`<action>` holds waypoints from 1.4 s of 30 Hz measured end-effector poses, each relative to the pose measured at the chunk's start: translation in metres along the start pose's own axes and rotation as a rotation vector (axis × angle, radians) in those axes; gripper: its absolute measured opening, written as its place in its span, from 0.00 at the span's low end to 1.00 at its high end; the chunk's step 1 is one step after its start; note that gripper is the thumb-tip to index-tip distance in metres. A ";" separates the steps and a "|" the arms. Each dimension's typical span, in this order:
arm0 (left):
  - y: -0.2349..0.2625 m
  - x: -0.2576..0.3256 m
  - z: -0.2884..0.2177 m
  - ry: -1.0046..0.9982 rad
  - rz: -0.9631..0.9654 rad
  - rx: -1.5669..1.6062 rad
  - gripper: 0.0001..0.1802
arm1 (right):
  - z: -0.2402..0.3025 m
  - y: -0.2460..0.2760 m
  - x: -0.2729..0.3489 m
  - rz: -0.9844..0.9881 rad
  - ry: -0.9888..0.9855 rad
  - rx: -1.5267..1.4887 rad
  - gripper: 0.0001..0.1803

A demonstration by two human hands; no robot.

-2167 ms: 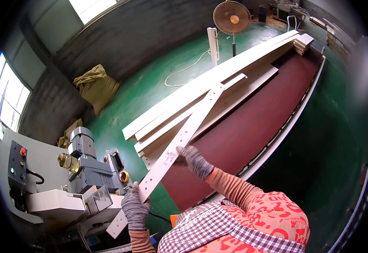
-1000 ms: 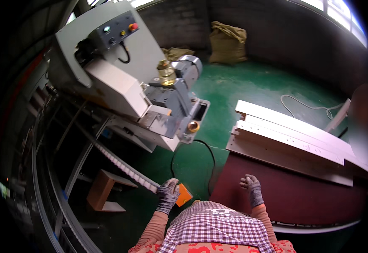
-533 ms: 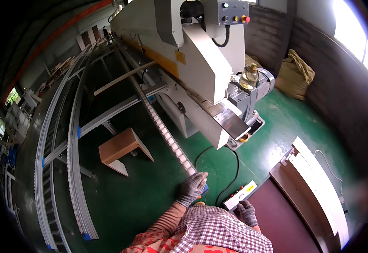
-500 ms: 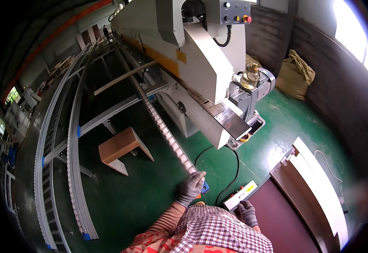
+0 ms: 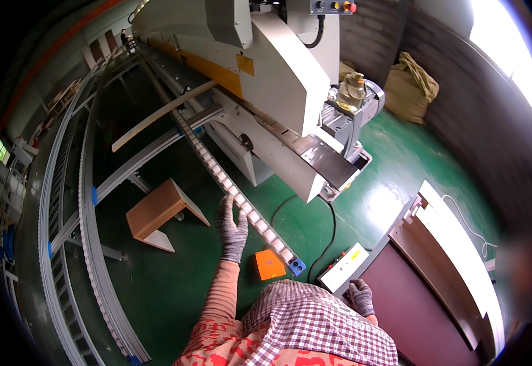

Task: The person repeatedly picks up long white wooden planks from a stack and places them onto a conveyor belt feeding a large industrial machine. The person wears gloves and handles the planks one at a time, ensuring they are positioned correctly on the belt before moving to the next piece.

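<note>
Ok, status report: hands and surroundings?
Left hand open beside roller rail, contact unclear. Right hand by maroon tabletop, grip unclear. Orange box near rail's end.

1. Wears a grey knitted glove (image 5: 234,245) on the left hand (image 5: 229,229), close-fitting to the wrist; banded crosswise in darker and paler streaks, faintly purplish;
2. wears a second glove (image 5: 364,301) on the right hand (image 5: 358,294), likewise grey and streaked;
3. covers the left forearm with a brownish-pink sleeve (image 5: 220,290), ringed by fine crosswise ribs or folds; shows only a short strip of similar colour beyond the right wrist;
4. has coral cloth (image 5: 214,335) with irregular red blotches above that sleeve;
5. wears a checked apron (image 5: 314,311) in purplish brown and white, patterned in small squares.
</note>
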State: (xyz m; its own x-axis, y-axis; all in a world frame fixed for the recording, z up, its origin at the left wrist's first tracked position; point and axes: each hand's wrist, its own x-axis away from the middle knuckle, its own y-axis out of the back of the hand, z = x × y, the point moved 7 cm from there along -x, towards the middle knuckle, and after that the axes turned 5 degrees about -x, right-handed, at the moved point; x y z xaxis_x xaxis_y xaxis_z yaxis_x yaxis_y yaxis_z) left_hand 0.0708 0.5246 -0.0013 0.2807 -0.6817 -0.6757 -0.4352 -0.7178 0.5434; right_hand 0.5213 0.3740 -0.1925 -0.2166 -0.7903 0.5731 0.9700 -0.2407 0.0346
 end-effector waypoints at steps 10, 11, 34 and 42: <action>-0.032 -0.087 0.078 0.055 0.154 -0.078 0.41 | -0.014 0.009 -0.021 -0.180 0.105 0.278 0.10; -0.035 -0.094 0.081 0.045 0.150 -0.093 0.41 | -0.014 0.010 -0.020 -0.200 0.123 0.258 0.09; -0.063 -0.238 0.302 0.347 0.788 -0.976 0.68 | 0.008 0.005 -0.005 -0.367 -0.084 0.607 0.15; -0.086 -0.166 0.363 0.147 0.815 -0.229 0.34 | 0.026 0.003 0.005 -0.352 0.003 0.636 0.15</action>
State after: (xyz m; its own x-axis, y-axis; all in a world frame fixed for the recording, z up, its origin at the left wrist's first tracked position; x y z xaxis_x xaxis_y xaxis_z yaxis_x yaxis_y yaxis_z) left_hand -0.2489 0.7512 -0.1169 0.0706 -0.9970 0.0321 -0.3699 0.0037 0.9291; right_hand 0.5259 0.3837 -0.1682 -0.5271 -0.7283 0.4378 0.7193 -0.1081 0.6863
